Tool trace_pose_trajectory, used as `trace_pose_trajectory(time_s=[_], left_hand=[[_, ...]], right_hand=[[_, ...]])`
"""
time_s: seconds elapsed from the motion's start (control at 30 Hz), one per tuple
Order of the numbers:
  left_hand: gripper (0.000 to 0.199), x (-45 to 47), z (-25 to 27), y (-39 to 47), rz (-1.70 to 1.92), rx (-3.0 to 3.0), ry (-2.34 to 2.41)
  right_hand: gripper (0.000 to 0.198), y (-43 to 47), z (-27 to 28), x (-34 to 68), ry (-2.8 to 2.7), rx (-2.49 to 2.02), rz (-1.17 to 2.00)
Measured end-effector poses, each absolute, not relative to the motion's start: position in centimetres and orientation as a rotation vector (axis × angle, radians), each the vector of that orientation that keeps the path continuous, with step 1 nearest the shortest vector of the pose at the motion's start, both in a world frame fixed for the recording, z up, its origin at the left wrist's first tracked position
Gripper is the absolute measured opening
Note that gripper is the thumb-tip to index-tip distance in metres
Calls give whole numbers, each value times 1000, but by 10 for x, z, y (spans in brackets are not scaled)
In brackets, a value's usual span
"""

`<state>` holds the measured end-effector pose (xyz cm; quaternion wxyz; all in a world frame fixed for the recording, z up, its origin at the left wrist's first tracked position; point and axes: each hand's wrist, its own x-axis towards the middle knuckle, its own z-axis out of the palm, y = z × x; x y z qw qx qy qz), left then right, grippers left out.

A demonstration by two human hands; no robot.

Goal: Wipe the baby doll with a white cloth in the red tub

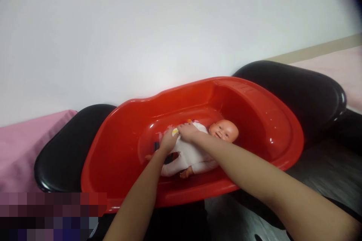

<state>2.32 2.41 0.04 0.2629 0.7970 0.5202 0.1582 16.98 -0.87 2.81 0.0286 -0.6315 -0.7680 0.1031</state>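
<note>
A baby doll (198,154) in a white outfit lies on its back inside a red baby bathtub (113,139), its head toward the right end. My left hand (169,140) is closed at the doll's clothing near the hip, beside a small yellow patch. Just right of it, my right hand (189,131) bends its fingers over the front of the outfit at the belly. My fingertips are partly hidden, so the exact grip does not show clearly. The doll's near arm and a leg stick out below my hands.
Black seats (68,147) flank the tub on the left, with another black seat (294,94) on the right. Behind stands a white wall (158,34). Pink covers (28,143) lie at both sides. Small dark and coloured shapes show on the tub bottom.
</note>
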Motion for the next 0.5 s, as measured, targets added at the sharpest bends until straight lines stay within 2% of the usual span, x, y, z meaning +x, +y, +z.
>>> trace_pose_trajectory(time_s=[0.5], left_hand=[[27,23,2,23,427,2156,1410]], right_hand=[[33,-9,29,170,-2374,-1953,323]])
